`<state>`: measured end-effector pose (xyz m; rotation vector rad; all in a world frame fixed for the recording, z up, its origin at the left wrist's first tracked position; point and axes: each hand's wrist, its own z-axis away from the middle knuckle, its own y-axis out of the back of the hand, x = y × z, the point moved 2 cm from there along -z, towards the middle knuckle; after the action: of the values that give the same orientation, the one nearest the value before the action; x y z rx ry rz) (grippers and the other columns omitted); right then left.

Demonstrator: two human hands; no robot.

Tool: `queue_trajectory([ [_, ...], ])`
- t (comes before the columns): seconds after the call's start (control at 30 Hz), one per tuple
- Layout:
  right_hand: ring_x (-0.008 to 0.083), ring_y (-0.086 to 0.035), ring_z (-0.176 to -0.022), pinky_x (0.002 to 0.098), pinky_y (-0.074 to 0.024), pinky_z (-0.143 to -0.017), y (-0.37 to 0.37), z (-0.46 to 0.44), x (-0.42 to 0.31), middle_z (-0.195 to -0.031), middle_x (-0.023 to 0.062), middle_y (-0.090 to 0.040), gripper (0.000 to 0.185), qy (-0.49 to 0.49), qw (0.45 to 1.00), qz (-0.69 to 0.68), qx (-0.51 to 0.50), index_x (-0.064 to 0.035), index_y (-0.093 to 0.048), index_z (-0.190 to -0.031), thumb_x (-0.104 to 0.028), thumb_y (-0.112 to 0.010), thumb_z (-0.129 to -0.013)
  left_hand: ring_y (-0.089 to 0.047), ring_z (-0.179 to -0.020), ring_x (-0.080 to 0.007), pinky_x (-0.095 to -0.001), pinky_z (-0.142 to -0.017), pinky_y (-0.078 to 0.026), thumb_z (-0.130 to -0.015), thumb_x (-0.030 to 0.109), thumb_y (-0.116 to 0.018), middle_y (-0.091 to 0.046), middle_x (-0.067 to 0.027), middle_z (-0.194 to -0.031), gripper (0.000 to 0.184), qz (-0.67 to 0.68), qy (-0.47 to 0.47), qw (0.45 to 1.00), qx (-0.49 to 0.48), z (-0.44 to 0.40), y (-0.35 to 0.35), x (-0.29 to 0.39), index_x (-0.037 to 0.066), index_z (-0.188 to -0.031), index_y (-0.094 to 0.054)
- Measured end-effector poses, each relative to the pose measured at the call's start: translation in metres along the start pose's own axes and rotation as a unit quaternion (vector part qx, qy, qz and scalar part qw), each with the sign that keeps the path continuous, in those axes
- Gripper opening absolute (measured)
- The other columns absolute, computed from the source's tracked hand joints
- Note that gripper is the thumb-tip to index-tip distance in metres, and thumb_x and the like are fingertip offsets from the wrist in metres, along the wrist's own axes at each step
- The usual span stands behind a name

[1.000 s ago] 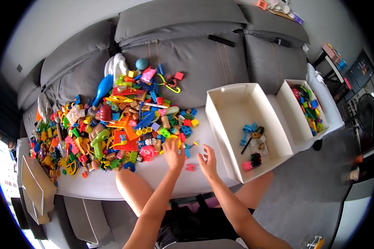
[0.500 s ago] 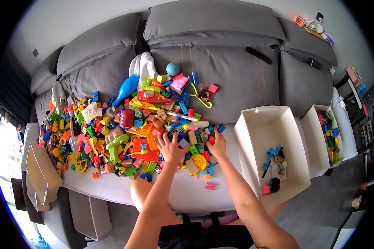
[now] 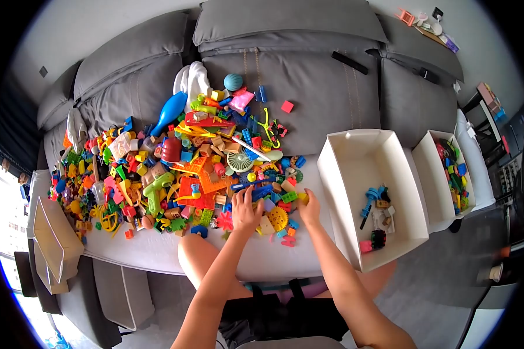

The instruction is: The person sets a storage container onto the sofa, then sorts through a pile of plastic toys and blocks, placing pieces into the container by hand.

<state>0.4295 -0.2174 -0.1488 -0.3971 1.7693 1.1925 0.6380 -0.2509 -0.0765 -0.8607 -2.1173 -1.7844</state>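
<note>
My left hand [image 3: 247, 212] rests on the front of a big toy pile, fingers spread over the pieces beside a blue toy [image 3: 262, 193]. To its right, my right hand [image 3: 310, 208] has thumb and fingers closed around a small yellow block [image 3: 303, 198]. Between the hands lie a green block [image 3: 289, 197], a yellow gear-like disc [image 3: 278, 218] and a beige block [image 3: 266, 225]. A pink letter-shaped piece [image 3: 288, 241] lies on the pale seat near me. Further back sits a pale green fan-shaped piece [image 3: 239, 161].
A white bin [image 3: 343, 232] with a few toys stands right of the pile; a second bin [image 3: 434, 200] with mixed toys stands beyond it. A beige box [image 3: 55, 247] is at the far left. A grey sofa [image 3: 308, 99] backs the pile.
My left hand has moved towards me, uncovering the pale green fan-shaped piece. A red piece was at my right fingers; now a yellow block is there. The view has shifted slightly.
</note>
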Motion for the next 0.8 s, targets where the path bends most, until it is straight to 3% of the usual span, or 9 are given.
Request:
queue_trajectory([
  [0.1,0.0244,-0.059,-0.075,0.0299,-0.0476,-0.067,0.01,0.012,-0.005,-0.084,0.0113,-0.06,0.032,-0.177,0.956,-0.232,0.024,-0.0029,-0.051,-0.107,-0.019,-0.059,-0.08,-0.046,-0.099,-0.0338,-0.0399,-0.084,-0.041,-0.081,0.018,-0.051,-0.052,-0.0152,-0.107,0.035,-0.016,0.024,1.0,0.003,-0.001,0.003,-0.015,0.006,-0.114,-0.049],
  [0.17,0.0136,-0.06,-0.065,0.0235,-0.0487,-0.057,0.021,0.025,-0.017,-0.076,0.0055,-0.06,0.029,-0.28,0.86,-0.425,0.04,-0.0016,-0.053,-0.099,-0.027,-0.056,-0.085,-0.049,-0.095,-0.0337,-0.0399,-0.079,-0.043,-0.081,0.016,-0.051,-0.056,-0.0146,-0.101,0.029,0.013,0.074,0.997,-0.009,-0.004,0.007,-0.02,0.006,-0.108,-0.051],
  [0.3,0.0122,-0.055,-0.055,0.024,-0.0484,-0.051,0.038,0.064,-0.04,-0.072,0.0044,-0.057,0.024,-0.366,0.724,-0.584,-0.01,-0.0059,-0.053,-0.091,-0.03,-0.053,-0.087,-0.057,-0.069,-0.0343,-0.0389,-0.058,-0.046,-0.086,0.022,-0.05,-0.06,-0.0155,-0.079,0.022,0.08,0.129,0.969,0.196,0.006,0.018,0.012,0.004,-0.098,-0.051],
  [0.43,0.0137,-0.058,-0.062,0.0241,-0.0503,-0.055,0.07,0.092,-0.079,-0.075,0.0047,-0.059,0.025,-0.364,0.703,-0.611,-0.007,-0.0063,-0.053,-0.095,-0.03,-0.054,-0.087,-0.05,-0.049,-0.0094,-0.0234,-0.04,-0.039,-0.09,0.026,-0.048,-0.06,-0.0034,-0.069,0.024,0.508,0.251,0.821,0.067,0.008,-0.025,0.06,0.002,-0.091,-0.05],
  [0.53,0.0145,-0.06,-0.068,0.0258,-0.0513,-0.06,0.115,0.089,-0.096,-0.084,0.006,-0.06,0.026,-0.251,0.728,-0.632,0.092,-0.0055,-0.053,-0.1,-0.029,-0.049,-0.089,-0.049,-0.052,-0.0081,-0.021,-0.043,-0.04,-0.091,0.027,-0.045,-0.063,-0.0048,-0.081,0.025,0.563,0.226,0.793,-0.056,0.011,-0.037,0.135,0.005,-0.104,-0.05],
  [0.57,0.0146,-0.06,-0.07,0.0259,-0.0514,-0.061,0.128,0.088,-0.1,-0.087,0.0064,-0.06,0.027,-0.201,0.731,-0.64,0.129,-0.0052,-0.052,-0.101,-0.029,-0.048,-0.09,-0.055,-0.062,-0.0103,-0.0224,-0.051,-0.045,-0.091,0.03,-0.043,-0.063,-0.0058,-0.089,0.032,0.596,0.209,0.767,-0.115,0.011,-0.029,0.163,0.005,-0.111,-0.048],
  [0.63,0.0173,-0.057,-0.095,0.0304,-0.0465,-0.084,0.158,0.082,-0.107,-0.111,0.0097,-0.055,0.038,-0.122,0.719,-0.649,0.215,-0.0025,-0.045,-0.115,-0.032,-0.044,-0.091,-0.056,-0.098,-0.0201,-0.031,-0.078,-0.046,-0.092,0.041,-0.039,-0.052,-0.012,-0.119,0.051,0.708,0.159,0.652,-0.22,0.013,-0.031,0.203,0.006,-0.129,-0.036],
  [0.73,0.0246,-0.051,-0.109,0.0333,-0.0437,-0.089,0.167,0.082,-0.106,-0.133,0.0157,-0.034,0.053,-0.122,0.752,-0.608,0.223,-0.001,-0.026,-0.129,-0.032,-0.045,-0.091,-0.054,-0.102,-0.0229,-0.0331,-0.085,-0.044,-0.093,0.039,-0.038,-0.05,-0.0151,-0.118,0.051,0.639,0.084,0.732,-0.22,0.022,-0.028,0.213,0.002,-0.128,-0.037],
  [0.8,0.0207,-0.057,-0.094,0.0298,-0.0485,-0.077,0.153,0.088,-0.107,-0.122,0.0158,-0.045,0.048,-0.122,0.799,-0.562,0.172,-0.0017,-0.031,-0.128,-0.024,-0.048,-0.089,-0.054,-0.1,-0.0214,-0.0308,-0.082,-0.045,-0.093,0.035,-0.04,-0.051,-0.0147,-0.117,0.046,0.599,0.056,0.773,-0.2,0.033,-0.027,0.186,0.001,-0.126,-0.04],
])
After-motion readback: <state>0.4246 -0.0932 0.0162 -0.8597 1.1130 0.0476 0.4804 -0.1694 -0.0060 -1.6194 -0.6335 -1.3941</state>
